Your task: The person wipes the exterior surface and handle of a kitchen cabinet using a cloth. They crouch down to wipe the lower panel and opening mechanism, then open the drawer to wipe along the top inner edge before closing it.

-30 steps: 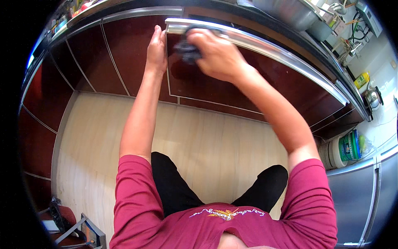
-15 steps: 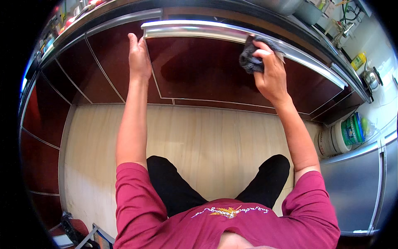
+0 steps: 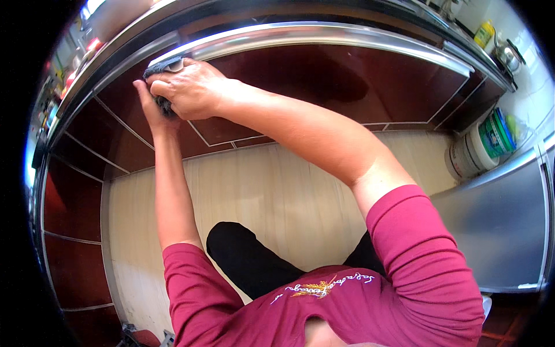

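A long dark-red drawer front (image 3: 289, 75) with a shiny metal edge strip (image 3: 277, 36) stands pulled out from the cabinet. At its left end my right hand (image 3: 195, 89) is closed on a dark grey cloth (image 3: 164, 68), pressing it to the end of the strip. Part of the cloth hangs below my fingers. Just left of it my left hand (image 3: 151, 110) is raised at the drawer's left edge, thumb up; its other fingers are hidden behind the cloth and my right hand.
Dark-red cabinet panels (image 3: 72, 202) curve round on the left. At the right stand a white bucket with a green tub (image 3: 496, 133) and a grey metal door (image 3: 491, 220). A kettle (image 3: 510, 56) and a yellow bottle (image 3: 483, 34) sit on the counter. Pale floor (image 3: 277, 196) lies below.
My right hand has carried the cloth leftward along the metal strip, from its right part to its left end. My left hand stays by the drawer's left edge. The view has shifted.
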### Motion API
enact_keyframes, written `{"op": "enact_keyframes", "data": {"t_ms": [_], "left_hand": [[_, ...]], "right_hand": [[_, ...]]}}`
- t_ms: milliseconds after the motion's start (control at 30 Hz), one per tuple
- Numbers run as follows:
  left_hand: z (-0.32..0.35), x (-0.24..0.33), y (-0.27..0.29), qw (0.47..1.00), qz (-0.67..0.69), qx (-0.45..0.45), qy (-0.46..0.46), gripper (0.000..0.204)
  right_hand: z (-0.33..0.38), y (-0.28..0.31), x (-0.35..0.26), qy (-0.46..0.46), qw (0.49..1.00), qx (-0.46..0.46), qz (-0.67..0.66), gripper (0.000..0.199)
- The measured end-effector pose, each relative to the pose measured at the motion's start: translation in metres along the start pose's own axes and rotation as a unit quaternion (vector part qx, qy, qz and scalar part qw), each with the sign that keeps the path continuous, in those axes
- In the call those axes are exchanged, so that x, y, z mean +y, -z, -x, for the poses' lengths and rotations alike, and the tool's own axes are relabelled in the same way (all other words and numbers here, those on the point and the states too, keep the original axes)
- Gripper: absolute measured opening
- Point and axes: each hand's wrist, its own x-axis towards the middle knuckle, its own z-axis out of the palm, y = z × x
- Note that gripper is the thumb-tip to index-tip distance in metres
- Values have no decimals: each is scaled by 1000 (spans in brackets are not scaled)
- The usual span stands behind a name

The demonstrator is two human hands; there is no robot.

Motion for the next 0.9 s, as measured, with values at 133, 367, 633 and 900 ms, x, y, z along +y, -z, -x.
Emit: {"op": "enact_keyframes", "data": {"t_ms": [133, 367, 633, 900], "left_hand": [[7, 8, -5, 996, 33, -44, 76, 77], [-1, 3, -23, 969, -196, 9, -149, 56], [-9, 9, -26, 981, -179, 25, -75, 37], [-35, 15, -7, 991, -125, 5, -44, 26]], "right_hand": [[69, 53, 24, -71, 996, -9, 54, 29], [237, 218, 105, -105, 971, 62, 204, 40], [237, 196, 110, -146, 929, 234, 247, 31], [107, 101, 46, 15, 986, 115, 122, 17]]}}
